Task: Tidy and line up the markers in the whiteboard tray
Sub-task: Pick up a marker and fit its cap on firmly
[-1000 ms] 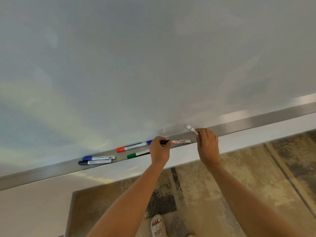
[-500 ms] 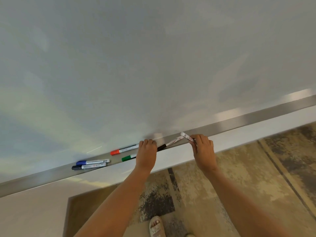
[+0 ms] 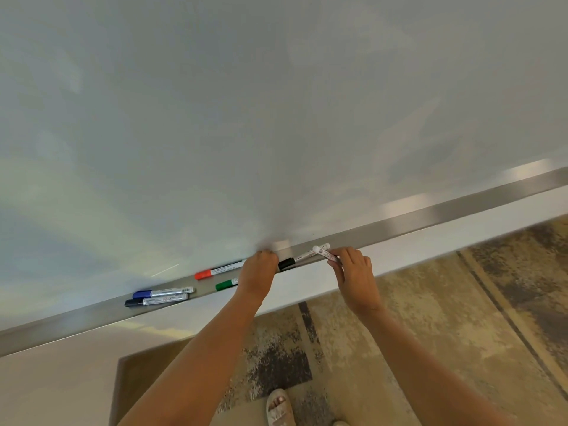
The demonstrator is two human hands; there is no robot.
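Observation:
The metal whiteboard tray (image 3: 461, 207) runs from lower left to upper right. On its left part lie a blue-capped marker (image 3: 163, 293) and a dark-capped marker (image 3: 156, 300) side by side. Further right lie a red-capped marker (image 3: 219, 269) and a green-capped marker (image 3: 226, 284), whose barrel goes under my left hand (image 3: 259, 272). That hand rests on the tray with curled fingers, hiding what is under them. A black-capped marker (image 3: 295, 261) lies just to its right. My right hand (image 3: 353, 272) pinches a white-barrelled marker (image 3: 325, 254), tilted across the black-capped marker's far end.
The whiteboard (image 3: 276, 118) fills the upper view. A white wall strip (image 3: 430, 229) runs below the tray. Patterned carpet (image 3: 430, 318) covers the floor, and a sandalled foot (image 3: 278, 407) shows at the bottom.
My left hand let the black-capped marker down into the tray and slid left over the green marker. My right hand brought its marker down towards the tray, beside the black-capped marker's end.

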